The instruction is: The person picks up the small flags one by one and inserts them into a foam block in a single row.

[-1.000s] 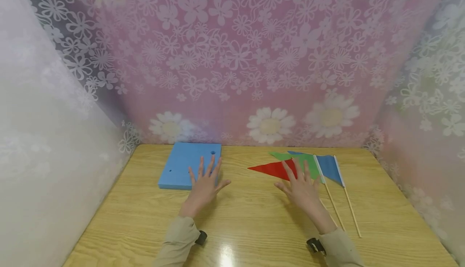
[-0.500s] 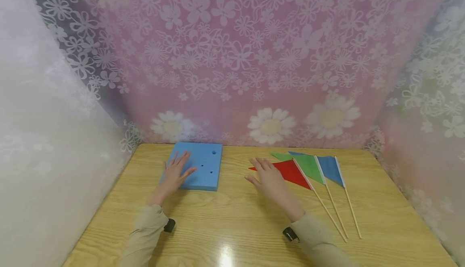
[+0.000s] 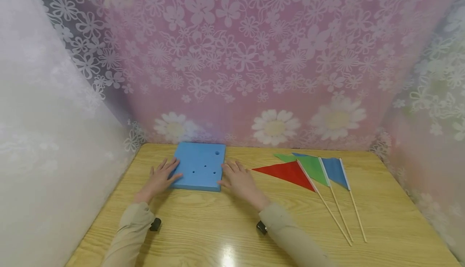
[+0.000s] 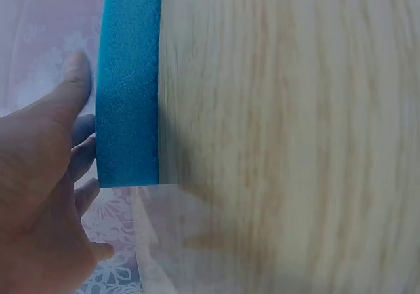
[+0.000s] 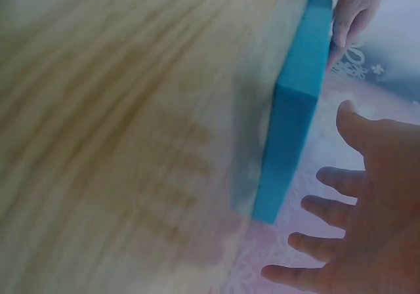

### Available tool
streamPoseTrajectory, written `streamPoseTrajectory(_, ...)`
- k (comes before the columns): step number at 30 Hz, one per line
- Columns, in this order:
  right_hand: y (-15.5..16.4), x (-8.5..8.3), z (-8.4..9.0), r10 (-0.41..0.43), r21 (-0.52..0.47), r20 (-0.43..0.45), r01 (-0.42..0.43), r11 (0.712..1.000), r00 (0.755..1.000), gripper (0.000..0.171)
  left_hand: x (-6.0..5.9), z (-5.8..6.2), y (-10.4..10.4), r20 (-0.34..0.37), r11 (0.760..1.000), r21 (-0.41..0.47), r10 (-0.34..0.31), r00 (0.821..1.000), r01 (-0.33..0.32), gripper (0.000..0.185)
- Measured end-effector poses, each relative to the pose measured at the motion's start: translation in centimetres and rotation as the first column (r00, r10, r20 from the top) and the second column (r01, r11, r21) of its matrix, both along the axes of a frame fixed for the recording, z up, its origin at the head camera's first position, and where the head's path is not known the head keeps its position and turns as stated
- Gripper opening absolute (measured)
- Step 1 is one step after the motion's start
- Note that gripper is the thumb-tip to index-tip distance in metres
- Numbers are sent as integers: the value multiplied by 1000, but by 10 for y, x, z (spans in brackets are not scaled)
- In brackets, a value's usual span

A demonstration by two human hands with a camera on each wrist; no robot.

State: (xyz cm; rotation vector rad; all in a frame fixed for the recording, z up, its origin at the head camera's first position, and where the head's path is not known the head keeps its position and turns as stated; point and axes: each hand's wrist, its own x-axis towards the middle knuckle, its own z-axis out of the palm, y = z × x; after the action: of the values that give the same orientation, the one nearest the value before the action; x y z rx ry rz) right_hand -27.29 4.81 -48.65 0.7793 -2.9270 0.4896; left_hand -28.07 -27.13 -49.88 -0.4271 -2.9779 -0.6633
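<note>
A flat blue foam block (image 3: 197,158) with several small holes in its top lies on the wooden table. My left hand (image 3: 160,178) is at its left edge, thumb over the near corner and fingers along the side. Seen from the left wrist, that hand (image 4: 39,176) has its thumb and fingers right by the block's end (image 4: 129,84). My right hand (image 3: 239,180) is at the opposite edge, fingertips close to the block's right side. In the right wrist view its fingers (image 5: 328,212) are spread and fairly straight, a little apart from the block (image 5: 289,136).
To the right lie a red flag (image 3: 287,172), a green flag (image 3: 315,168) and a blue flag (image 3: 335,171) on thin wooden sticks, partly overlapping. A flowered pink backdrop (image 3: 236,77) stands behind the table (image 3: 203,226), with pale panels at both sides.
My right hand has moved left from over the red flag to the foam block's right edge. My left hand has slid left across the block to its left edge.
</note>
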Motion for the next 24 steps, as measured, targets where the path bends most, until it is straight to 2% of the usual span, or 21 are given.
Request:
streamPoseTrajectory(8,-13,2,-5,-5,134,106,-9,991,994,71,0,1,-2,-2,999,-16,-37,999,37,68)
streamPoseTrajectory(16,-13,7,0,-22,143,116,5,990,993,70,2,1,-4,22,999,-22,-32,999,32,68)
streamPoseTrajectory(24,-10,11,2,-4,138,111,-11,990,994,69,5,1,-1,23,999,-42,-28,999,29,67)
